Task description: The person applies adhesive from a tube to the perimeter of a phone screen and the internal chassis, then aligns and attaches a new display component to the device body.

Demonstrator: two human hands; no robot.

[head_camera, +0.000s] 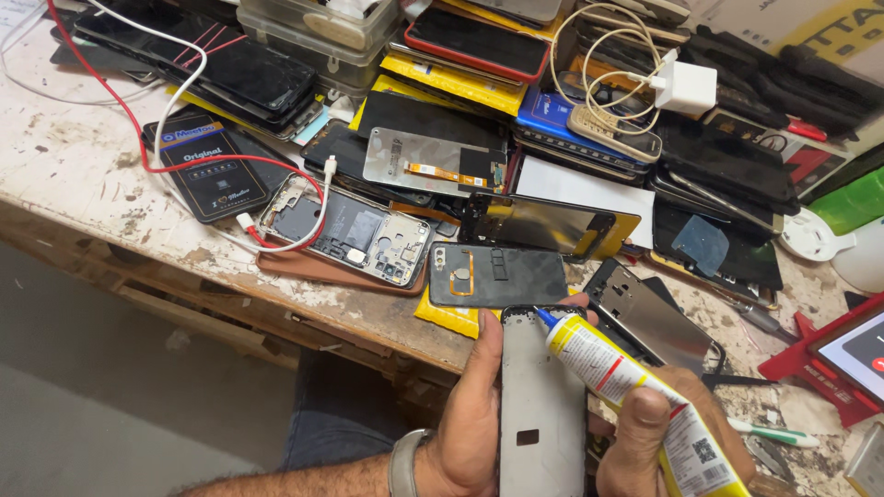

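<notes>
The grey phone frame [541, 405] stands lengthwise in the left hand [474, 419], held just off the near edge of the desk [74, 175], the thumb along its left side and the fingertips showing at its top right corner. The right hand [663, 433] is wrapped around a yellow glue tube [635, 400], whose blue nozzle [545, 317] meets the frame's top edge, close to the right corner. Whether glue is already coming out is hard to say, since the tip is small and partly in shadow. To do this step well, the tube should be squeezed lightly and evenly, with the nozzle kept on the narrow rim so the bead stays thin and off the flat inner face, while the left hand keeps the frame steady and turns it as the tip runs around. Just beyond the nozzle, on the desk, lies a dark back cover [497, 274] with a camera opening, and to its left an opened phone body [350, 232] showing its inner parts, with a red cable [138, 138] and a white cable [180, 92] looped over it. Farther back are heaps of phones and screens, and a white charger plug [686, 87].
</notes>
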